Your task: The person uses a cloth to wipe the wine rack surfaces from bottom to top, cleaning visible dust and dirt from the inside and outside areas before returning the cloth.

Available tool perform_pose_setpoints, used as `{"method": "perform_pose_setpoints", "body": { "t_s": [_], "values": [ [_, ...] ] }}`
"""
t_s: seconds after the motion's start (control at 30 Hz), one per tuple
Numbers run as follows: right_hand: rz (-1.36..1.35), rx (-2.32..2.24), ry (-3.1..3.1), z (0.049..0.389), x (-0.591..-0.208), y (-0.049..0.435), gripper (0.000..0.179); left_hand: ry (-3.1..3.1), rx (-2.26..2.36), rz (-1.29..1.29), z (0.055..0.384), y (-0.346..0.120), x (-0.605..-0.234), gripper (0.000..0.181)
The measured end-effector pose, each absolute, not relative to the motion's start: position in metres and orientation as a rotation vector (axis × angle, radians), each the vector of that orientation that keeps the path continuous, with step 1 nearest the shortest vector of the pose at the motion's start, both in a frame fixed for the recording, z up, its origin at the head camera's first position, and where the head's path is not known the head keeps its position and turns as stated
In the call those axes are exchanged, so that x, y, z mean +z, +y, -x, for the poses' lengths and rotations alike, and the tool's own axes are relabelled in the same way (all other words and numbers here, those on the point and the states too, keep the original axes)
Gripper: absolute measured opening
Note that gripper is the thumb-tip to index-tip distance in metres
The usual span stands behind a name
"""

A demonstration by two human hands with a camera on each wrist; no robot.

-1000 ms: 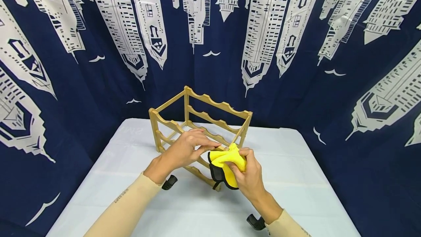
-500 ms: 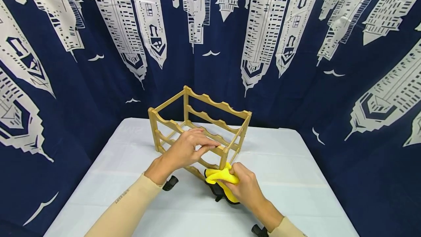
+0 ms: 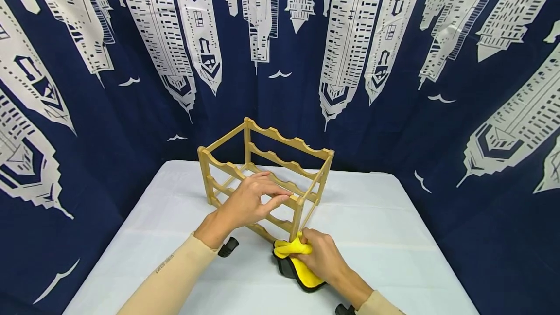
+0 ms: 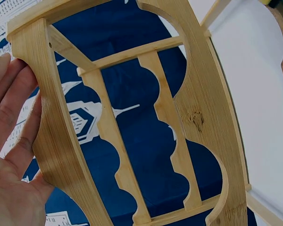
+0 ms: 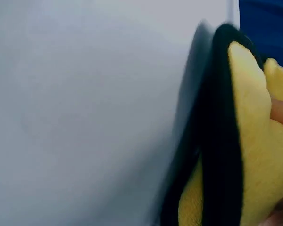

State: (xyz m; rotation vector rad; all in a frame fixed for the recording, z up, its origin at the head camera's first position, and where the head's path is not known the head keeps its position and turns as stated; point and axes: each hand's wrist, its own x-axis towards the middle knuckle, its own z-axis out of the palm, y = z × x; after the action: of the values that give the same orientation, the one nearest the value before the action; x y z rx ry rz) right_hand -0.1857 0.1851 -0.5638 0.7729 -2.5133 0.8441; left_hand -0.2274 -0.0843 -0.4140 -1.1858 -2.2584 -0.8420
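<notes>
A light wooden wine rack [image 3: 280,135] with scalloped rails stands on the white table. My left hand [image 3: 251,201] holds the front top rail near its right end; in the left wrist view its fingers [image 4: 21,89] lie against the rail [image 4: 61,132], partly behind it. In my right hand [image 3: 325,259] is a bunched yellow cloth [image 3: 308,273] with a black edge and a dark grey underside. That cloth is at the foot of the rack's near corner post [image 3: 296,215]. The right wrist view shows yellow folds [image 5: 254,141] between the fingers, which are mostly cut off.
White cloth covers the table [image 3: 372,227]. A navy curtain [image 3: 280,96] printed with upside-down white buildings hangs behind and at both sides. Black wrist devices [image 3: 228,247] show under both forearms.
My right hand has moved the yellow cloth down along the near corner post, from its top to its foot. My left hand and the rack have stayed in place.
</notes>
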Motion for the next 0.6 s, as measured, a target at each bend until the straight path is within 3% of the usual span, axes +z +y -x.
{"method": "perform_pose_setpoints", "body": {
  "t_s": [0.4, 0.6],
  "values": [
    [-0.788, 1.004, -1.937, 0.192, -0.483, 0.186, 0.052, -2.290, -0.871, 1.179, 0.228, -0.084, -0.409, 0.016],
    [-0.849, 1.005, -1.991, 0.197, -0.480, 0.211, 0.059, -2.378, -0.863, 1.107, 0.221, -0.078, -0.408, 0.018]
  ]
}}
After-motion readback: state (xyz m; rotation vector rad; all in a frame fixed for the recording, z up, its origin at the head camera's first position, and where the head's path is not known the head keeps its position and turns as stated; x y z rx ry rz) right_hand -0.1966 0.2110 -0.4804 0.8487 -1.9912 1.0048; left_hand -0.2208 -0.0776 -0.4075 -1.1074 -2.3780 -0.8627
